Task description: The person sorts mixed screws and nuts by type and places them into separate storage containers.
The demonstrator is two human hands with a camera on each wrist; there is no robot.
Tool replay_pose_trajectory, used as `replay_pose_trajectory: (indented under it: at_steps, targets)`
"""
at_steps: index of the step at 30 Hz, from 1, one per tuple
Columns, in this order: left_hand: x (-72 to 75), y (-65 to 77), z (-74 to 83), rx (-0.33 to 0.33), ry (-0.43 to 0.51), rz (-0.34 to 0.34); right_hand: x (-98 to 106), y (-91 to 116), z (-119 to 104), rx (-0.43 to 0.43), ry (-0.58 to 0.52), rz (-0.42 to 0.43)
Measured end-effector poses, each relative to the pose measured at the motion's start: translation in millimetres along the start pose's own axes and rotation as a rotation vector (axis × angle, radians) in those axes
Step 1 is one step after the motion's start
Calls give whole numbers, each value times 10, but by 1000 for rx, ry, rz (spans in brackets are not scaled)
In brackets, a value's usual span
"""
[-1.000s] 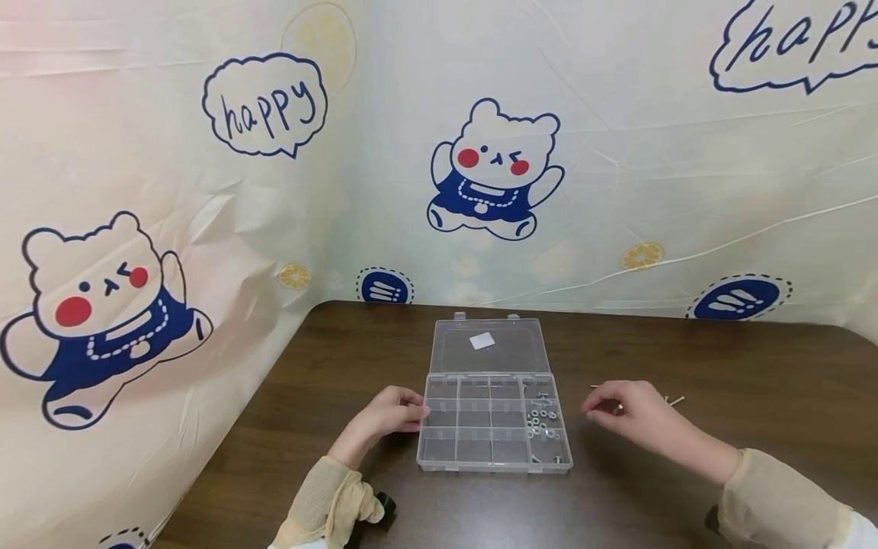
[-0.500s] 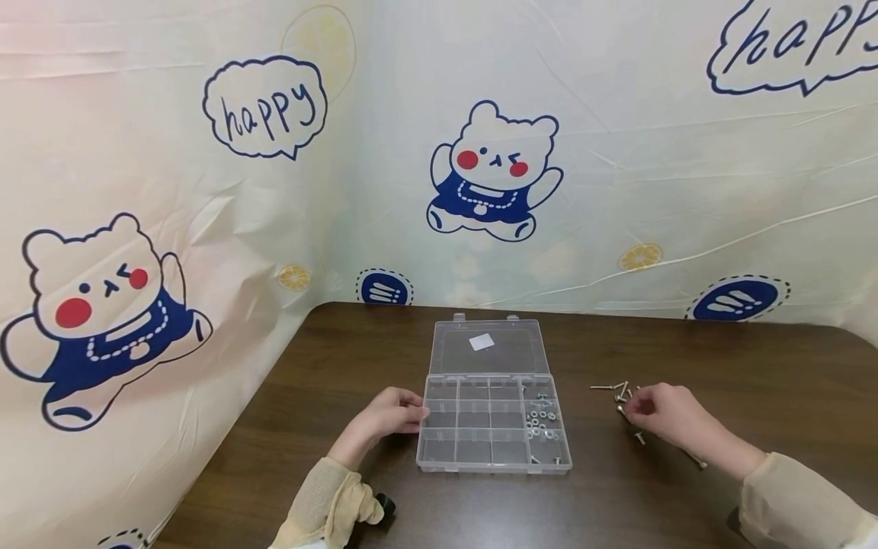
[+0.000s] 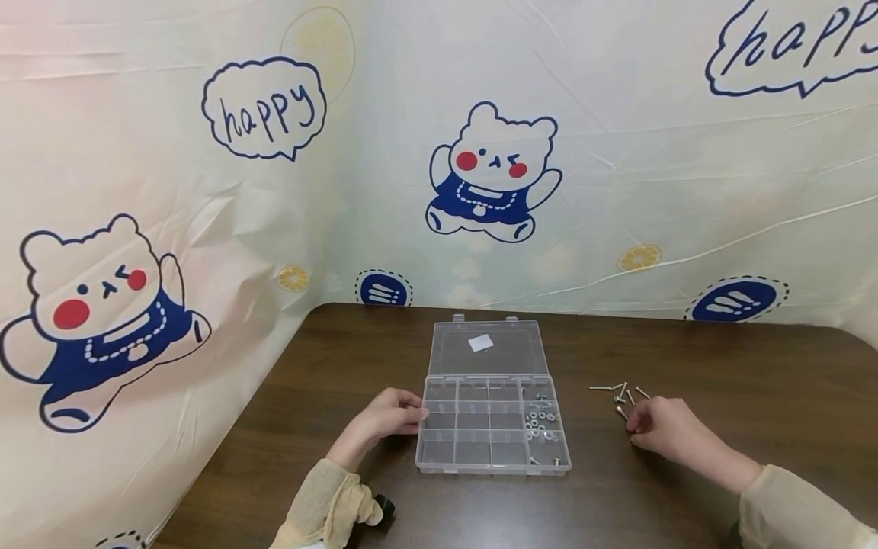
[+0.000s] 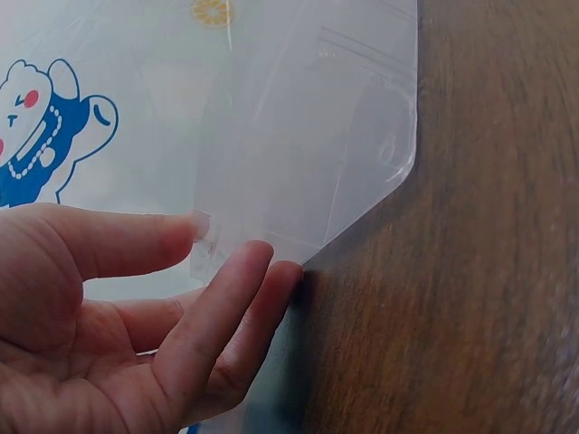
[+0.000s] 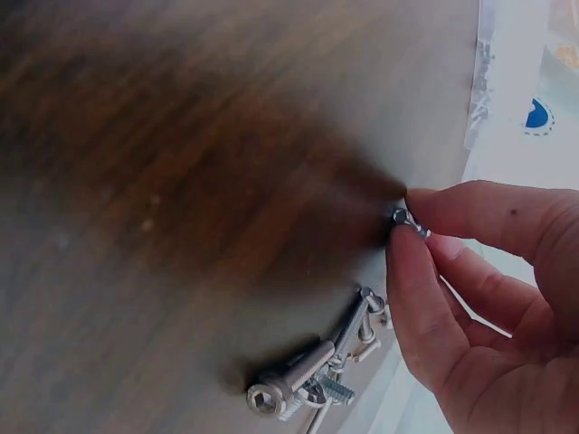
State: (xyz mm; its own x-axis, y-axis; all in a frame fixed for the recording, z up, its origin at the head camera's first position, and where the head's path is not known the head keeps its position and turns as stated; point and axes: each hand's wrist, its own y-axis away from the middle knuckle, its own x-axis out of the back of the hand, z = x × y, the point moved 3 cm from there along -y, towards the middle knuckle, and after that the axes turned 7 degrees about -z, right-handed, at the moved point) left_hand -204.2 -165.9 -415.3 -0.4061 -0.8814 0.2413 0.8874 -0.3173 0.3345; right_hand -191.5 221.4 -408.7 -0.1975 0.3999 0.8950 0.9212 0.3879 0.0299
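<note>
A clear plastic organizer box (image 3: 492,469) stands on the table with its lid (image 3: 453,354) folded back. Its right-hand column holds several nuts (image 3: 533,425) and short screws; the other compartments look bare. My left hand (image 3: 386,414) holds the box's left side, thumb at the rim. To the right of the box, my right hand (image 3: 671,431) is low over the table. A small screw (image 5: 401,217) is pinched between its thumb and index finger in the right wrist view. Just beside it lie several loose screws (image 3: 620,393), one a thick socket-head bolt (image 5: 269,395).
The dark wooden table (image 3: 329,347) runs back to a printed curtain (image 3: 590,191). A white paper label (image 3: 481,343) shows on the lid. A black object (image 3: 386,509) is at my left wrist.
My right hand has moved from beside the box rightward to the loose screws and now pinches a small screw. The left hand and box have hardly moved.
</note>
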Motion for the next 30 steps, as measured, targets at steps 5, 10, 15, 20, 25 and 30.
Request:
replay_pose_trajectory:
  at_steps: [5,10,15,20,25,30]
  targets:
    - [-2,-8,0,-8,0,-12,-1,5,-71,24,42,48]
    - [-6,-11,5,-8,-4,-17,15,4,-229,103,23,175]
    - [16,-4,-3,13,-20,0,25,-26,-455,272,23,349]
    - [38,12,-13,15,-24,2,10,-64,-707,481,-34,437]
    - [32,3,-12,-5,-17,-22,-48,-104,-876,629,-107,399]
    - [15,-8,-1,-9,-19,-21,-116,-129,-956,701,-162,317]
